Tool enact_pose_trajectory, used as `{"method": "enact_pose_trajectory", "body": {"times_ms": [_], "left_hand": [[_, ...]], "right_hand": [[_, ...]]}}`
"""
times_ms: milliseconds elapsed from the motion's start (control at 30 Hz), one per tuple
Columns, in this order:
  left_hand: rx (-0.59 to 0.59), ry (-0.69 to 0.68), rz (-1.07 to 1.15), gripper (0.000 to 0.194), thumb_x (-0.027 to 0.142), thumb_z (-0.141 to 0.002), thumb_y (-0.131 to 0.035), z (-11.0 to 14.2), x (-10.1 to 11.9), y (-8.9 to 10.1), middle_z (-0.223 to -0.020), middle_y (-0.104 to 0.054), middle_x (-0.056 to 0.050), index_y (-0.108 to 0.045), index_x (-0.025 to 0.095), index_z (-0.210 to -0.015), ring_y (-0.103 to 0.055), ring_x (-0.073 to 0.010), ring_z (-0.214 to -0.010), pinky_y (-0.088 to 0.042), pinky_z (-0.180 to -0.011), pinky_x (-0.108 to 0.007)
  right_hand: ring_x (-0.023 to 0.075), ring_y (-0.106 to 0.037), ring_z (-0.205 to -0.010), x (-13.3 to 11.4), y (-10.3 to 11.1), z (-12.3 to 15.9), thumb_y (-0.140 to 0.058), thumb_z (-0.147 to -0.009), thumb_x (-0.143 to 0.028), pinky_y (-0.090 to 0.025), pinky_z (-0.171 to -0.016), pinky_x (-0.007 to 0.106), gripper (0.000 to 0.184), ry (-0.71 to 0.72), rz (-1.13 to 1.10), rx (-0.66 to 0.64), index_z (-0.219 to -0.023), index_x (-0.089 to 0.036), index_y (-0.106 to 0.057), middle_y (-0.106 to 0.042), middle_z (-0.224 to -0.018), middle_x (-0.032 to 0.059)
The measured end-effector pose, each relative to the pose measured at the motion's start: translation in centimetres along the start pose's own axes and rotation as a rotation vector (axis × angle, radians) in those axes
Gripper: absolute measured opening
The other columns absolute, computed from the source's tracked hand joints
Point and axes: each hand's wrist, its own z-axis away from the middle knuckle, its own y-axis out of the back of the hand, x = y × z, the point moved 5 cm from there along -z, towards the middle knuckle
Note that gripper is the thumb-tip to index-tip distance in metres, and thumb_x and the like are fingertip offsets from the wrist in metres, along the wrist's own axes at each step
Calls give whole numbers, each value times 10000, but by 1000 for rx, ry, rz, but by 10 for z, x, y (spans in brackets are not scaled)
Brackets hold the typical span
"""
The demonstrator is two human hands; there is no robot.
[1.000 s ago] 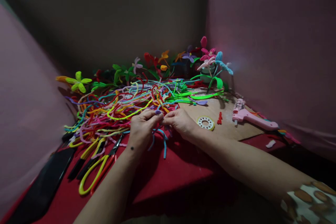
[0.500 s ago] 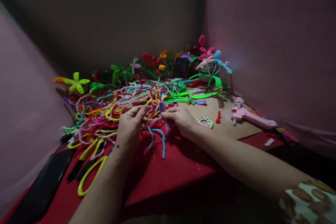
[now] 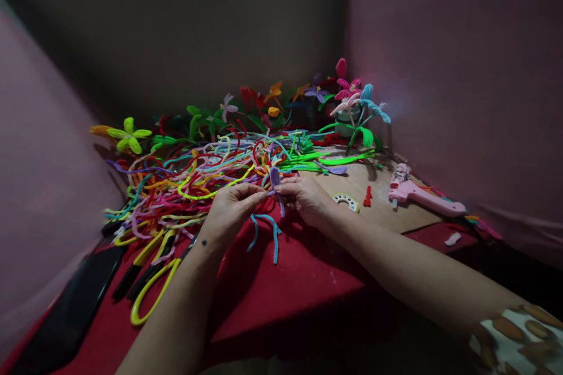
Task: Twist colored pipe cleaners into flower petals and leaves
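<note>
A purple pipe cleaner point(image 3: 275, 177), bent into a petal-like loop with a tail hanging below, stands upright between my hands. My right hand point(image 3: 307, 198) pinches it near the base of the loop. From the left, my left hand point(image 3: 240, 206) pinches a purple end of it with thumb and forefinger. Just beneath lies a bent light-blue pipe cleaner point(image 3: 275, 240) on the red cloth point(image 3: 299, 299). Behind my hands spreads a tangled heap of many-coloured pipe cleaners point(image 3: 211, 167). A second purple petal point(image 3: 338, 170) rests to the right of the heap.
On a wooden board point(image 3: 409, 217) at the right are a pink glue gun point(image 3: 424, 196), a round tape spool point(image 3: 346, 202) and a small red piece point(image 3: 368, 195). Yellow-handled scissors point(image 3: 145, 304) lie front left. Pipe-cleaner flowers point(image 3: 347, 89) line the back.
My left hand has moved right to meet the purple pipe cleaner and now grips its end. My right hand keeps its pinch. The view has shifted slightly.
</note>
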Motion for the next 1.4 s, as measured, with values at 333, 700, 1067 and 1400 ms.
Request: {"method": "enact_pose_trajectory", "body": {"times_ms": [333,700,1067,1400], "left_hand": [[69,9,114,268,345,-588,-702,-3,-5,2,-523,-509,39,-641,122,-724,-377,-53,-440,-280,-438,-193],[89,40,212,213,306,-609,-705,-6,-15,3,-471,-493,46,-606,127,-669,-382,-50,-397,-277,-411,-189],[-25,79,282,223,314,-588,-718,-6,-21,-11,-608,-594,-9,-652,121,-679,-510,-102,-537,-391,-532,-221],[-10,45,261,174,291,-604,-681,-4,-16,-11,-528,-535,24,-598,138,-595,-432,-74,-469,-342,-480,-196]], "right_hand": [[37,-380,-379,2,3,-1,-669,-549,-187,-278,-393,186,197,13,100,26,-529,-139,-479,-453,-440,-59],[91,-509,-423,-4,-5,4,-591,-586,-107,-438,-436,223,68,-14,87,-14,-632,-116,-541,-543,-479,-14],[74,-480,-411,-3,-2,4,-609,-584,-136,-408,-428,210,45,-1,170,33,-583,-106,-575,-548,-484,-4],[64,-422,-388,-5,-6,6,-541,-578,-137,-331,-413,200,75,55,320,-34,-503,-128,-541,-497,-419,-27]]}}
